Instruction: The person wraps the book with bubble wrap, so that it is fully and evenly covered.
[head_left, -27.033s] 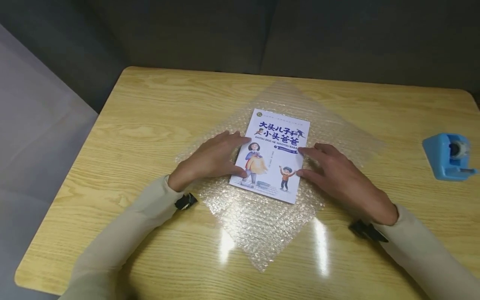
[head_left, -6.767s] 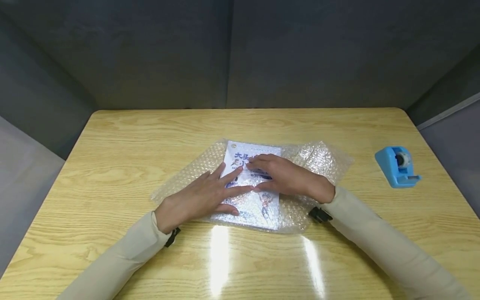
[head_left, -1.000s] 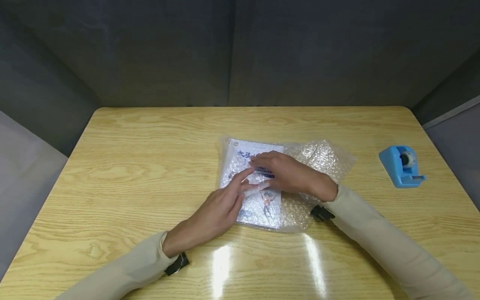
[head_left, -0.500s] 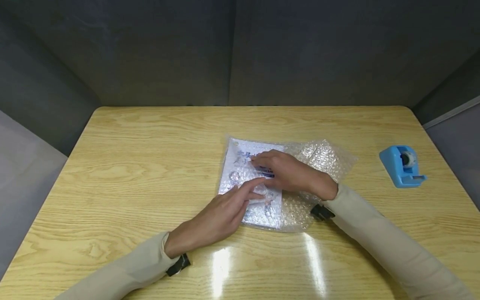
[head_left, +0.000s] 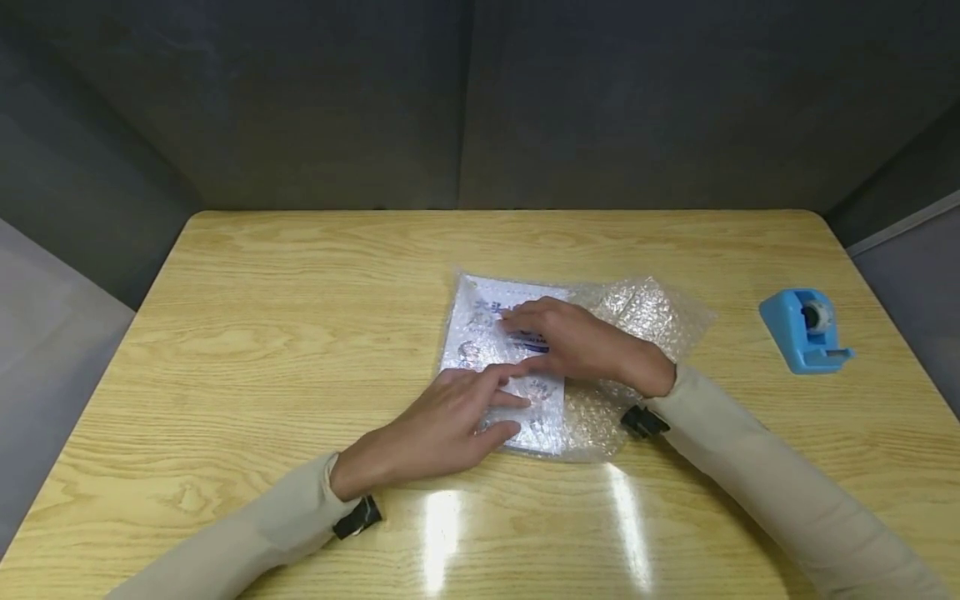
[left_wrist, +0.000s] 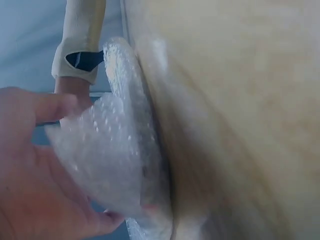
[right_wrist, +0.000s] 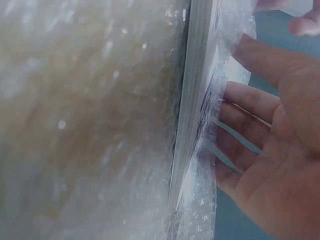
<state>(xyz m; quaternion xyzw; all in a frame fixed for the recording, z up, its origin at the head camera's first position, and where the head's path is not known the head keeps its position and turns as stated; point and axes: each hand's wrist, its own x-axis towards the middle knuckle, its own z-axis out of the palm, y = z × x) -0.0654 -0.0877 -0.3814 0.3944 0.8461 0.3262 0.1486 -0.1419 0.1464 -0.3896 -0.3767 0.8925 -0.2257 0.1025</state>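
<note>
A white book [head_left: 480, 293] with a printed cover lies inside clear bubble wrap [head_left: 645, 312] on the table. My left hand [head_left: 450, 421] reaches over the lower left of the package, its fingers apart and fairly straight. In the left wrist view, a bubble wrap flap [left_wrist: 102, 155] stands partly up off the book beside that hand. From the right, my right hand [head_left: 577, 337] rests its fingertips on the wrapped cover; the right wrist view shows them against the wrap beside the book's page edge [right_wrist: 192, 85]. The hands meet near the cover's middle.
A light blue tape dispenser [head_left: 798, 333] with a roll of tape stands at the right of the wooden table [head_left: 285, 317]. Loose bubble wrap spreads right of the book. Dark partition panels [head_left: 337, 108] rise behind the table.
Long before, the book lay uncovered on the spread wrap. Since then the wrap has been folded over it, lately the left flap. In the last second my left fingers spread; the right hand stays.
</note>
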